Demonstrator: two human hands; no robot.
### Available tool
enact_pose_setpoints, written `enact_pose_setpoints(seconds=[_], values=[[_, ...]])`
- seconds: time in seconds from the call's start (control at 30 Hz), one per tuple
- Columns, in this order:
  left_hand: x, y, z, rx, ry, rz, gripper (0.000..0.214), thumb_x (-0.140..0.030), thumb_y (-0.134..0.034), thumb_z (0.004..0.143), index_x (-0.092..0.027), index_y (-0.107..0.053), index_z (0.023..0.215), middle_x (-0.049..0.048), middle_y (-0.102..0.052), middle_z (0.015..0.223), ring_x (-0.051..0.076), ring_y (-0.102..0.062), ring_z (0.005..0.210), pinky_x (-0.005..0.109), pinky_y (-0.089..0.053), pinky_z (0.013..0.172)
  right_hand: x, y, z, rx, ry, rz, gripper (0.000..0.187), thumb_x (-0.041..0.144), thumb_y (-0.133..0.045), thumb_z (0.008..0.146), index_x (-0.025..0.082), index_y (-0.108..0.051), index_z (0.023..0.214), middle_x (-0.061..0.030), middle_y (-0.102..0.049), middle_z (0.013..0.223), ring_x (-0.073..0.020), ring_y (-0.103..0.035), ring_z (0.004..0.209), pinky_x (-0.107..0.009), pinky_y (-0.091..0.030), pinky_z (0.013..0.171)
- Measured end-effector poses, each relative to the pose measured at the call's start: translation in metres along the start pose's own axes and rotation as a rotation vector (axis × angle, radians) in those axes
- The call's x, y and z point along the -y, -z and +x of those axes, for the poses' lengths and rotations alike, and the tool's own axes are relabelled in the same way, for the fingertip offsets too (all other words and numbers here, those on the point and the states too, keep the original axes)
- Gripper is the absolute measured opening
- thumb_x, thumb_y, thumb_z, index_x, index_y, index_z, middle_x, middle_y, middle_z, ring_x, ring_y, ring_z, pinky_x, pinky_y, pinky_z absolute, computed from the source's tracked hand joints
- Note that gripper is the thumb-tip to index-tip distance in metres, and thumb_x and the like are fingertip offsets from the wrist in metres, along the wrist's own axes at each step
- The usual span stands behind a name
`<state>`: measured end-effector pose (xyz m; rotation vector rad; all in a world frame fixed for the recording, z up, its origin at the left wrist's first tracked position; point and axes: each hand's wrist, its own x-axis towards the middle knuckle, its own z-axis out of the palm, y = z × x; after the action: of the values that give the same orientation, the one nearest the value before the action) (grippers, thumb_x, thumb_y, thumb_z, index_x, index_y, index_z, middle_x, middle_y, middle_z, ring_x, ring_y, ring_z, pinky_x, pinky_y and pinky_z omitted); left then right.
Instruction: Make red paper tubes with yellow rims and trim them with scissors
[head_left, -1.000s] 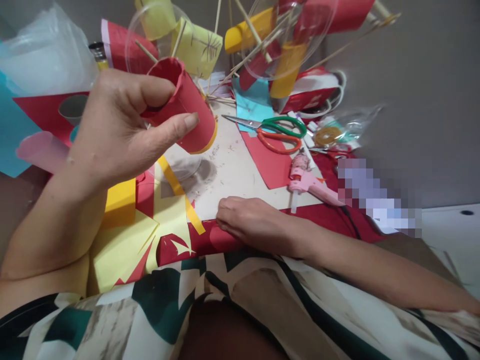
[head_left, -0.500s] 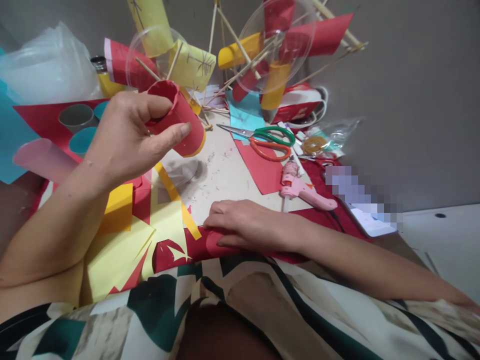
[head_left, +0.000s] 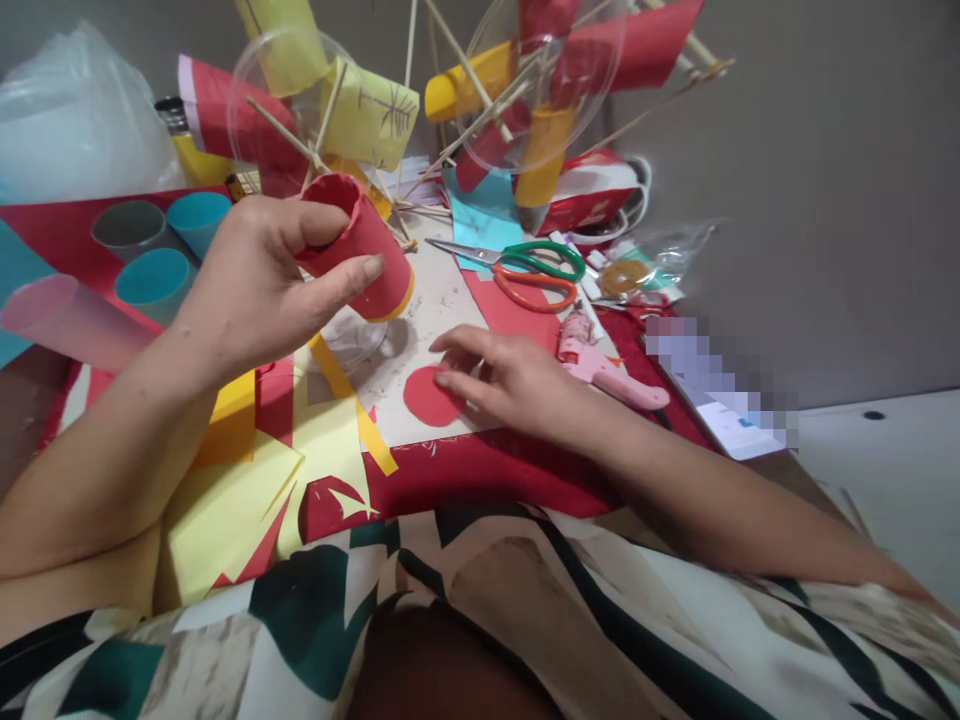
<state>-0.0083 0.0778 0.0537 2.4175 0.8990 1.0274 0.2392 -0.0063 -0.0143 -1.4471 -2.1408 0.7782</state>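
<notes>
My left hand (head_left: 292, 265) is closed on a red paper cup (head_left: 375, 260), its thumb outside and its fingers at the open rim. The cup tilts, and a yellow edge runs around its lower end. My right hand (head_left: 502, 380) has its thumb on the edge of a red paper circle (head_left: 427, 397) over the white work surface; the fingers under the circle are partly hidden. Beneath the cup lies a clear plastic lid (head_left: 352, 340). A yellow paper strip (head_left: 349, 400) lies between the hands.
Scissors (head_left: 517, 262) and a pink glue gun (head_left: 600, 365) lie to the right, near a phone (head_left: 750, 440). Stick-and-paper wheels (head_left: 547, 150) stand at the back. Coloured plastic cups (head_left: 154, 285) and yellow paper sheets (head_left: 225, 500) are on the left.
My right hand has moved forward from the front edge onto the white surface, bringing the red paper circle along. My left hand still holds the red cup, almost unmoved.
</notes>
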Motion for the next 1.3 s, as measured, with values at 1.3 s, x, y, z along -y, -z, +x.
enact_pose_setpoints(seconds=[1.3], values=[[-0.04,-0.035,-0.018,0.584,0.365,-0.497,0.031,-0.041,-0.069,0.091,-0.018,-0.068,0.071,-0.0001,-0.066,0.064,0.015,-0.061,0.06,0.027,-0.052,0.06,-0.005,0.01,-0.016,-0.244,0.298,0.457,0.057,0.053,-0.074,0.087,0.03,-0.058,0.137,-0.0088,-0.063,0.137,-0.015,-0.066,0.077,-0.034,-0.061,0.069]])
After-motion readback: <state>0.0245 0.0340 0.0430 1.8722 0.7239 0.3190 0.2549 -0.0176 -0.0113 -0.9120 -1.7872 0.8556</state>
